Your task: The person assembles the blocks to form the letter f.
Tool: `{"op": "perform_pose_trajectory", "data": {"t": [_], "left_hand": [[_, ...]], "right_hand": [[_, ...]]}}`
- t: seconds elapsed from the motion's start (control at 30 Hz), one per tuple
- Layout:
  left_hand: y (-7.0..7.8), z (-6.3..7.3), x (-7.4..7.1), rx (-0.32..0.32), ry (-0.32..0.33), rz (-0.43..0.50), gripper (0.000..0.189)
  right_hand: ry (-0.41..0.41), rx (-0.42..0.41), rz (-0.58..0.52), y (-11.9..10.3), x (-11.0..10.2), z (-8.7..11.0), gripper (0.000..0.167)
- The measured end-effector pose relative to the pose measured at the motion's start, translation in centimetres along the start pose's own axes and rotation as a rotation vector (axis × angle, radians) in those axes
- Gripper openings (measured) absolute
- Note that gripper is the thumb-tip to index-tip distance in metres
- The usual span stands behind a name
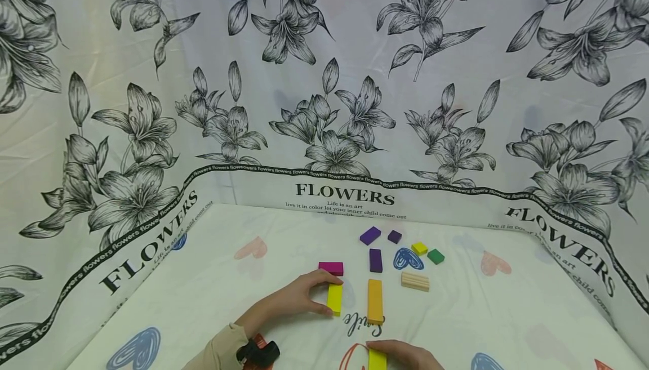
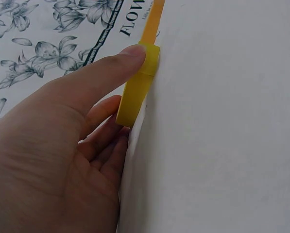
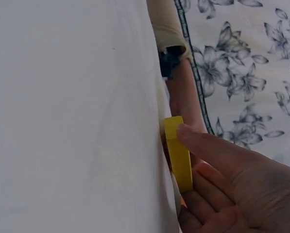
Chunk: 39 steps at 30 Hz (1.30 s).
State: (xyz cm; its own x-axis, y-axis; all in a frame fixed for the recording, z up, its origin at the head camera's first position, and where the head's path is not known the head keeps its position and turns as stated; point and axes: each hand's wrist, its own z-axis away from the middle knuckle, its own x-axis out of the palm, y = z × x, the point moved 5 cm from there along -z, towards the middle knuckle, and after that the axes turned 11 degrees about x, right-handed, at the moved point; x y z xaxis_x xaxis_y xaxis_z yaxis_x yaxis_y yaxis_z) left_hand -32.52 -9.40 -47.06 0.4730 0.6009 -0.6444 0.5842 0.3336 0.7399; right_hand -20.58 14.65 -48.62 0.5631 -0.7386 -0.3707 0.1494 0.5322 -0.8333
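left hand (image 1: 299, 297) pinches a yellow block (image 1: 334, 301) lengthwise, thumb at near end, finger at far end. block is at the desk (image 1: 203, 280), left of the orange block (image 1: 375, 301), just nearer than the magenta block (image 1: 331, 268); contact with magenta hidden by fingers. right hand (image 1: 410, 355) pinches a second yellow block (image 1: 377, 360), nearer than orange, cut by bottom edge of the head view. wood block (image 1: 414, 281) right of orange. farther off: purple blocks (image 1: 375, 260), small yellow block (image 1: 419, 248), green block (image 1: 436, 256).
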Motion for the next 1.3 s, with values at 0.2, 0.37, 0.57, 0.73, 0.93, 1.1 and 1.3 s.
{"op": "perform_pose_trajectory", "data": {"t": [0.2,0.37,0.57,0.73,0.93,1.1,1.3], "left_hand": [[0.1,0.1,0.0,0.002,-0.003,0.008,0.056],[0.1,0.1,-0.1,0.013,-0.004,0.012,0.056],[0.1,0.1,-0.1,0.004,-0.004,0.009,0.057],[0.0,0.0,0.0,-0.005,-0.003,0.011,0.056],[-0.1,0.0,0.0,0.000,-0.002,0.007,0.056],[-0.1,0.0,-0.1,0.017,0.001,0.008,0.056],[-0.1,-0.1,-0.1,0.021,0.001,0.011,0.056]], "right_hand": [[-0.001,-0.008,0.022,-0.5,-0.2,0.0,0.057],[0.001,-0.025,0.062,-1.2,-0.4,0.0,0.054],[0.027,-0.023,0.070,-2.0,-0.9,0.0,0.061],[0.044,0.040,0.005,-1.9,-1.3,-0.2,0.063],[0.055,-0.016,-0.007,-2.1,-2.1,-0.7,0.064],[0.066,-0.031,-0.016,-2.3,-2.5,-1.3,0.066],[0.083,-0.051,0.016,-2.5,-2.8,-1.4,0.066]]}}
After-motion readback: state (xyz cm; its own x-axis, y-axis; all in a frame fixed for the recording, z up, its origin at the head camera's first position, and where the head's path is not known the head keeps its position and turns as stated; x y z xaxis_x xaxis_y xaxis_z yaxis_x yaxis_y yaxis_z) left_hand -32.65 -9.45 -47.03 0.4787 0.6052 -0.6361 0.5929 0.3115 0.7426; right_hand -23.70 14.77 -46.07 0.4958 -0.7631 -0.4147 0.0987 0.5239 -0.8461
